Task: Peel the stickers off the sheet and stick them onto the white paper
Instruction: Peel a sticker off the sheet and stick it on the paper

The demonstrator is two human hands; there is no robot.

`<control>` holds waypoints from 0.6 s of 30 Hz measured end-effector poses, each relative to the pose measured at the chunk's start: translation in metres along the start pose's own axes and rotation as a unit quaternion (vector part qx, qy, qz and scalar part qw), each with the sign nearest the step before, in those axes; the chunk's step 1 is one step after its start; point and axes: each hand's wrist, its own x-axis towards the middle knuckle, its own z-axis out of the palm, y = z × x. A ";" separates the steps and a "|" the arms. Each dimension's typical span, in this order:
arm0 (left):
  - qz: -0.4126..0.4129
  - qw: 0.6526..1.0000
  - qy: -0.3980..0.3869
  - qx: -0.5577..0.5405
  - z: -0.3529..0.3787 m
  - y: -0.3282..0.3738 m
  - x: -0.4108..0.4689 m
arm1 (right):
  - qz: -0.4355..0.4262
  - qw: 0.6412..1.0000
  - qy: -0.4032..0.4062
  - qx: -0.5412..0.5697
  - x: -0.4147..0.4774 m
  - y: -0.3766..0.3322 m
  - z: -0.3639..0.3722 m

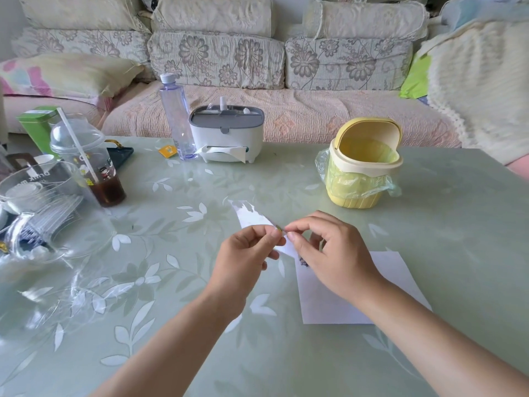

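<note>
My left hand [246, 253] holds the sticker sheet [252, 216] above the table, its white back facing me and its far edge ragged. The thumb and fingers of that hand curl round the sheet's near end. My right hand [329, 250] pinches a small sticker [279, 228] at the sheet's edge, between thumb and forefinger, right beside my left fingertips. The white paper [395, 270] lies flat on the table under my right hand and forearm. A small dark sticker [303, 262] shows on its upper left corner, partly hidden by my right hand.
A yellow mini bin [363, 164] with a bag stands at the back right. A tissue box [226, 133] and a water bottle [176, 116] stand at the back centre. A drink cup with a straw [86, 159] and glassware [37, 207] crowd the left.
</note>
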 end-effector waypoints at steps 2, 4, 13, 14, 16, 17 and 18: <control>0.006 1.000 0.002 -0.002 0.001 0.000 0.000 | 0.008 1.000 -0.001 0.005 0.000 0.000 0.000; 0.014 1.000 0.003 -0.007 0.001 -0.001 0.001 | 0.021 0.999 -0.010 0.023 0.001 0.000 0.001; 0.068 0.998 0.010 0.009 0.000 0.002 0.003 | 0.051 0.998 0.008 0.037 0.004 -0.010 0.002; 0.071 0.997 0.011 0.014 -0.001 0.001 0.003 | 0.044 0.999 0.011 0.024 0.004 -0.011 0.002; 0.077 0.997 0.013 0.028 -0.001 0.001 0.004 | 0.035 0.999 0.022 -0.008 0.005 -0.014 0.003; 0.080 0.996 0.014 0.039 -0.001 0.000 0.004 | 0.027 0.999 0.030 -0.031 0.005 -0.015 0.004; 0.083 0.995 0.014 0.052 -0.002 -0.001 0.004 | 0.015 0.998 0.036 -0.057 0.004 -0.016 0.004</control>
